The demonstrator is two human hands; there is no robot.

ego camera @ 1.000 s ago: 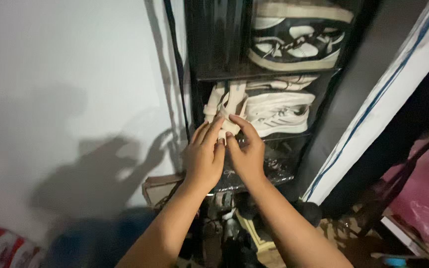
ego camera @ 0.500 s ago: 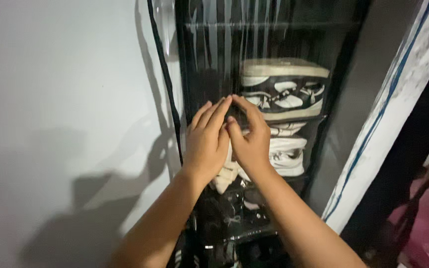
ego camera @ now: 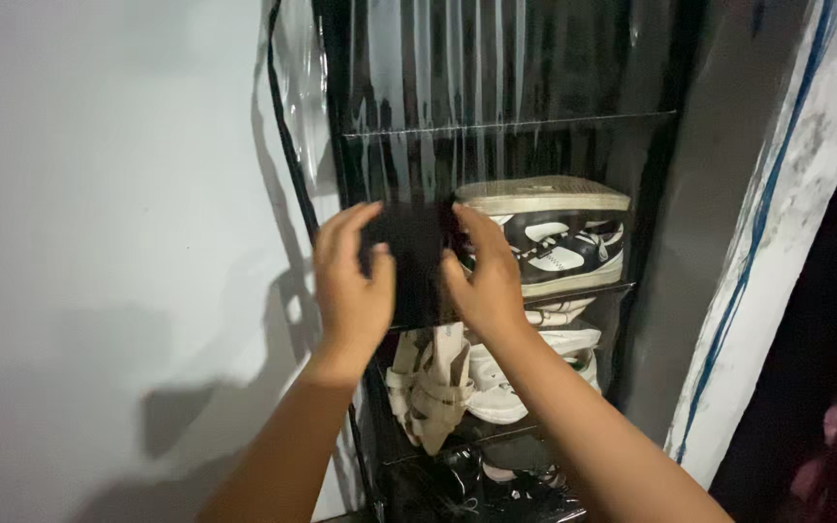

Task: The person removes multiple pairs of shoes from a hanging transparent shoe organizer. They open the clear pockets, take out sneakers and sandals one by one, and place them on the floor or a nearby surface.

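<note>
Head camera, looking at a tall black shoe rack with a clear plastic cover, standing against a white wall. Both hands raised to one shelf, holding a dark flat object between them: left hand gripping its left edge, fingers curled over the top and thumb in front; right hand clasping the right edge, fingers spread upward. Exact kind of the dark object impossible to tell against the black interior. Sitting just beside the right hand on the same shelf, a black-and-white sneaker, sole up. Resting on the shelf below, under the forearms, beige strappy sandals and white sneakers. Lying at the bottom, dark shoes. Leaning at right, a white board with a blue stripe.
</note>
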